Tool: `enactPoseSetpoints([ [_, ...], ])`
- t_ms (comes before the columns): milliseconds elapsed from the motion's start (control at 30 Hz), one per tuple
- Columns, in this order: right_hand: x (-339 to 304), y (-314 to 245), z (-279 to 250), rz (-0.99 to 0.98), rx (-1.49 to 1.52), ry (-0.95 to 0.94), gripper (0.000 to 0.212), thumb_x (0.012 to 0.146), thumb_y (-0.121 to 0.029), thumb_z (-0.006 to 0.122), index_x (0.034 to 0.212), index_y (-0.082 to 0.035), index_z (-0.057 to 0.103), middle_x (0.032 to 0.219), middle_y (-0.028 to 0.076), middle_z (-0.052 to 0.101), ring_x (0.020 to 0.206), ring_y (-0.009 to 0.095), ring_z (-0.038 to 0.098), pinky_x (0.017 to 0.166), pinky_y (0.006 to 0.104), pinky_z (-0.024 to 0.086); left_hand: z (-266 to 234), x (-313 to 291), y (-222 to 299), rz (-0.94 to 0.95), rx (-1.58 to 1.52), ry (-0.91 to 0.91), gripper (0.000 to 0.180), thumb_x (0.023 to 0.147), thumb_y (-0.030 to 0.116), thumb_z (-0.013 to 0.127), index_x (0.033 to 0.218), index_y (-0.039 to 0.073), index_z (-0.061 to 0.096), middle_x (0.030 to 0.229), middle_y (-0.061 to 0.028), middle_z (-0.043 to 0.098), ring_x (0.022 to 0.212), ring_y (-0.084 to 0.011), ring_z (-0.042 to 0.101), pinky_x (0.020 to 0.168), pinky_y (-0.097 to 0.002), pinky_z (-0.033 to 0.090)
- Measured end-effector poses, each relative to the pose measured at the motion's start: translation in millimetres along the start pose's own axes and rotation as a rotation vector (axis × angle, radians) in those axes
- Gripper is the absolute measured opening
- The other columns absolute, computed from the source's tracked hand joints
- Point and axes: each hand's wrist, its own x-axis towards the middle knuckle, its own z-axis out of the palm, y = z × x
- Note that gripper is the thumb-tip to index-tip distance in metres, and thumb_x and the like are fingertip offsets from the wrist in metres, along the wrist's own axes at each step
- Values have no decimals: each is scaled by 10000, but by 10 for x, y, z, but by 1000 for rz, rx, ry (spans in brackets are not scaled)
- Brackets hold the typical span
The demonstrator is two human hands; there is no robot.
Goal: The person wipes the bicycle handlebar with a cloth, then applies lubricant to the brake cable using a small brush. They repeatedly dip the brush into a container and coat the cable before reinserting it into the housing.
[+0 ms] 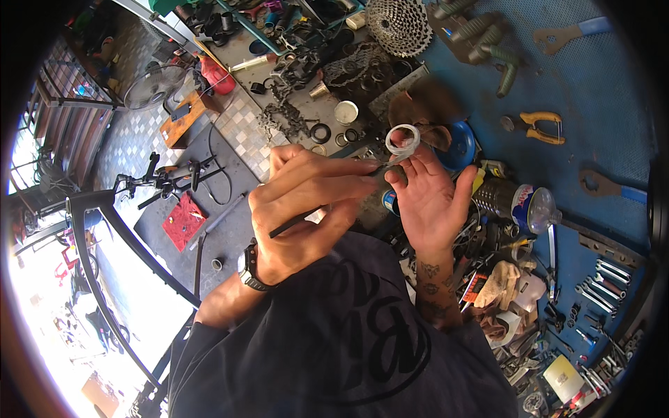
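Note:
My left hand [303,209], wearing a black watch [249,268], pinches a slim black-handled tool [289,224]. Its tip reaches toward a whitish translucent ring [403,155]; the exact kind of tool is hidden by my fingers. Palm up, my right hand [433,202] carries the ring at its fingertips, with the thumb held out to the side. Some fingertips show through the ring's opening. Whether the tool touches the ring or stops just short of it, I cannot tell.
Behind my hands lies a cluttered bench with a bicycle cassette [399,26], a white cup [345,112] and chains. On the blue surface at right are yellow-handled pliers [542,128], a plastic bottle [533,207] and several wrenches [603,285]. A black bicycle frame [90,244] stands left.

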Motion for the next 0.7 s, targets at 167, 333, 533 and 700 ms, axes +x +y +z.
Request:
enactPoseSetpoints([
  [167, -18, -34, -25, 21, 95, -18, 891, 1097, -742, 301, 1473, 6, 608, 1489, 136, 630, 1345, 253, 580, 1100, 429, 466, -82, -46, -53, -45, 69, -11, 281, 737, -56, 769, 975, 81, 827, 1106, -69, 829, 802, -141, 688, 871, -328, 412],
  [333, -29, -22, -28, 40, 125, -1, 894, 1098, -742, 295, 1472, 7, 607, 1477, 130, 638, 1348, 258, 580, 1105, 443, 463, -98, -35, -40, -21, 126, -5, 296, 725, -60, 765, 977, 83, 824, 1104, -70, 827, 808, -141, 685, 871, -331, 414],
  [533, -38, 10, -14, 37, 117, 33, 886, 1102, -735, 296, 1472, 7, 608, 1474, 125, 641, 1357, 262, 573, 1112, 452, 461, 6, -11, 33, -15, -37, -7, 298, 729, -50, 752, 982, 88, 830, 1103, -78, 829, 750, -129, 667, 845, -322, 408],
  [700, -46, 0, -22, 18, 124, 6, 887, 1104, -733, 293, 1476, 9, 608, 1485, 130, 636, 1366, 267, 571, 1119, 453, 460, -12, -37, -15, -21, -23, -17, 288, 735, -39, 759, 983, 85, 835, 1101, -75, 832, 765, -133, 674, 852, -322, 409],
])
